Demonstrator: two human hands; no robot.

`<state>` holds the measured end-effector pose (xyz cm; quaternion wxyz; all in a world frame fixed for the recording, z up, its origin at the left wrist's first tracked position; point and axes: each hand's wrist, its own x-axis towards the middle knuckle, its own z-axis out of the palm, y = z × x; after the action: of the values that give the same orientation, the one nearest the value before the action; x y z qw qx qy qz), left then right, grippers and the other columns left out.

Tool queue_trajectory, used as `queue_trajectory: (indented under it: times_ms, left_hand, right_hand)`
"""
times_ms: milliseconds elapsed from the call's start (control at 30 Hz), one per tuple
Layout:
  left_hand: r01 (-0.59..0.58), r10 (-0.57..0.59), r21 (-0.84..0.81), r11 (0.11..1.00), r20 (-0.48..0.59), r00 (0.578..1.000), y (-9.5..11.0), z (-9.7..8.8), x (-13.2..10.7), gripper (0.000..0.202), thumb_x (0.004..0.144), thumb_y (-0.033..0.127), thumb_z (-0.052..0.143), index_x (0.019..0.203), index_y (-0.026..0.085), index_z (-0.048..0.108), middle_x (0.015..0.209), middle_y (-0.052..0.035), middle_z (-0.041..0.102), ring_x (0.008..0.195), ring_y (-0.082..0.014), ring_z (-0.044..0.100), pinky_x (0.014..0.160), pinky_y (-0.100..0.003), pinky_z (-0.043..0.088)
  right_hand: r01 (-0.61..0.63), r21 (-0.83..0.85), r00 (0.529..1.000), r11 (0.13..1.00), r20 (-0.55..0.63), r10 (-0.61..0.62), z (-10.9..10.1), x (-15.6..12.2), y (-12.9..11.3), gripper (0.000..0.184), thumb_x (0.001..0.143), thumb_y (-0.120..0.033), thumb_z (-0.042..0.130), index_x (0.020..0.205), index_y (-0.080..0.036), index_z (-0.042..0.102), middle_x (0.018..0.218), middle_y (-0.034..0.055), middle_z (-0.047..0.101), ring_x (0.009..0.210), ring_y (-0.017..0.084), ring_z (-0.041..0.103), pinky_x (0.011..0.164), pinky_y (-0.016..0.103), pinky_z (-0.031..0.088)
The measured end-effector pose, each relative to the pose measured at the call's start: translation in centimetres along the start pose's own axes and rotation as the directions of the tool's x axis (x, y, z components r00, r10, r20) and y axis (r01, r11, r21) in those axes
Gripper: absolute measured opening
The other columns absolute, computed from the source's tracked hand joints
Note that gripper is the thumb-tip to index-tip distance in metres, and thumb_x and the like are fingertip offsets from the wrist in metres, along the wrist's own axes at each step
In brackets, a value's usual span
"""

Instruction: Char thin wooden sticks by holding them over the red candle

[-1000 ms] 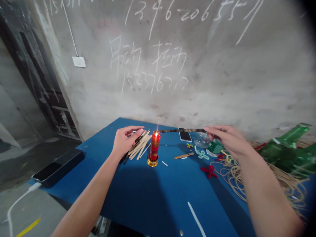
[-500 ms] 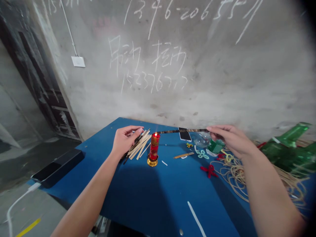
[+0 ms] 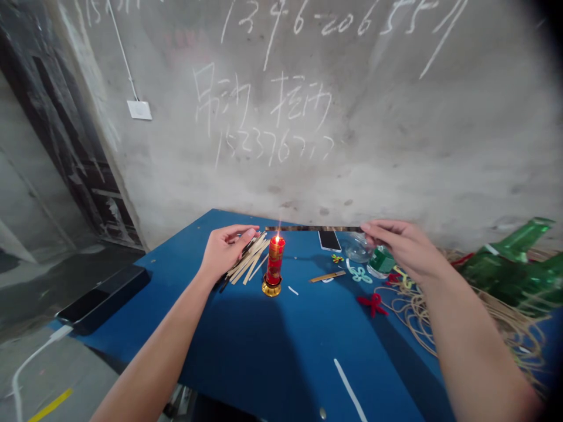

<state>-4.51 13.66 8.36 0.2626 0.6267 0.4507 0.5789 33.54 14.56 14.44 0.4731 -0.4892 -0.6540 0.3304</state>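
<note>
A lit red candle (image 3: 275,261) stands upright in a gold base on the blue table (image 3: 246,346), its flame small and bright. My right hand (image 3: 398,243) pinches one end of a thin, scorched dark strip (image 3: 316,229), held level across and just over the flame. At the strip's free end, a small gap away, is my left hand (image 3: 229,249), with index finger and thumb slightly apart and no object seen between them. Under and beside it lies a pile of pale and dark thin strips (image 3: 248,261), partly hidden by the hand.
Behind the strip are a phone (image 3: 329,240) and a clear plastic bottle (image 3: 380,262). Coiled cord (image 3: 416,313), green glass bottles (image 3: 505,269) and a red pipe-cleaner shape (image 3: 373,305) sit at right. A black device (image 3: 105,299) with a white cable occupies the left edge.
The strip has moved left and slightly up with my right hand, so its free end passes beyond the candle toward my left hand. The flame shows taller. My left hand has barely shifted.
</note>
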Motion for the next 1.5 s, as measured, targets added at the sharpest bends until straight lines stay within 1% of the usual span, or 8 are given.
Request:
queue_trajectory:
  times_ms: [367,600,800,900,1033,1200,1333,1500]
  left_hand:
    - [-0.009,0.010,-0.046,0.999,0.040,0.999,0.2,-0.4,0.0,0.035,0.089,0.047,0.070,0.109,0.020,0.081,0.052,-0.0008,0.061,0.045,-0.0117,0.047,0.048,-0.026,0.038]
    - [-0.059,0.061,-0.023,0.998,0.067,0.996,0.2,-1.3,0.1,0.031,0.086,0.043,0.075,0.106,0.020,0.082,0.066,-0.0043,0.069,0.054,-0.0131,0.053,0.053,-0.026,0.042]
    - [-0.095,0.072,-0.138,0.986,-0.168,0.983,0.5,-3.4,0.1,0.027,0.082,0.041,0.079,0.096,0.017,0.082,0.077,-0.0074,0.074,0.054,-0.0106,0.050,0.053,-0.024,0.042]
    - [-0.065,0.004,-0.152,0.986,-0.372,0.928,-0.2,-5.4,-0.1,0.033,0.079,0.044,0.081,0.098,0.017,0.081,0.083,-0.0080,0.075,0.055,-0.0103,0.050,0.053,-0.023,0.042]
    - [0.136,-0.109,0.020,0.991,-0.485,0.868,-2.7,-7.8,-0.7,0.043,0.075,0.054,0.080,0.097,0.018,0.082,0.085,-0.0085,0.077,0.053,-0.0110,0.049,0.050,-0.024,0.039]
    - [0.382,-0.264,0.253,0.889,-0.398,0.879,-6.7,-9.6,-1.6,0.045,0.072,0.060,0.077,0.085,0.018,0.082,0.069,-0.0078,0.075,0.048,-0.0144,0.050,0.048,-0.026,0.038]
    - [0.447,-0.385,0.282,0.849,-0.250,0.889,-8.9,-10.1,-1.8,0.047,0.066,0.060,0.079,0.085,0.018,0.081,0.074,-0.0086,0.078,0.044,-0.0147,0.049,0.046,-0.028,0.039]
    - [0.434,-0.508,0.596,0.675,-0.050,0.860,-9.4,-10.1,-1.7,0.037,0.074,0.059,0.071,0.080,0.024,0.080,0.077,-0.0046,0.078,0.057,-0.0183,0.062,0.055,-0.027,0.042]
  right_hand:
    - [0.129,0.053,0.992,0.990,-0.020,-0.128,5.2,-1.4,-2.4,0.033,0.079,-0.055,0.081,0.096,-0.026,0.083,0.089,0.0073,0.078,0.084,0.023,0.070,0.078,0.037,0.058]
    - [0.215,0.085,0.975,0.973,-0.076,-0.209,7.0,-1.6,-2.0,0.034,0.083,-0.054,0.077,0.102,-0.026,0.081,0.093,0.0073,0.078,0.085,0.024,0.071,0.080,0.040,0.059]
    - [0.212,0.099,0.977,0.972,-0.036,-0.209,8.3,-2.1,-2.4,0.043,0.089,-0.054,0.071,0.121,-0.027,0.076,0.097,0.0080,0.078,0.086,0.023,0.070,0.086,0.042,0.058]
    - [0.206,0.086,0.975,0.975,-0.097,-0.198,8.3,-2.0,-2.3,0.040,0.090,-0.052,0.071,0.120,-0.027,0.076,0.101,0.0077,0.078,0.085,0.021,0.068,0.085,0.040,0.057]
    - [0.181,0.060,0.974,0.982,-0.146,-0.171,8.0,-1.3,-1.6,0.035,0.091,-0.051,0.069,0.116,-0.027,0.077,0.102,0.0076,0.077,0.082,0.020,0.066,0.079,0.038,0.056]
    - [0.152,0.069,0.981,0.986,-0.132,-0.142,8.1,-0.8,-0.6,0.036,0.090,-0.051,0.070,0.114,-0.025,0.077,0.098,0.0073,0.077,0.082,0.020,0.066,0.078,0.036,0.055]
    - [0.127,0.047,0.985,0.991,-0.120,-0.121,8.1,-0.3,0.0,0.038,0.088,-0.051,0.071,0.114,-0.023,0.077,0.100,0.0085,0.077,0.084,0.020,0.067,0.080,0.036,0.056]
    - [0.095,0.006,0.992,0.995,-0.080,-0.094,7.9,0.2,1.0,0.041,0.088,-0.051,0.070,0.117,-0.022,0.077,0.101,0.0096,0.078,0.086,0.021,0.068,0.081,0.036,0.057]
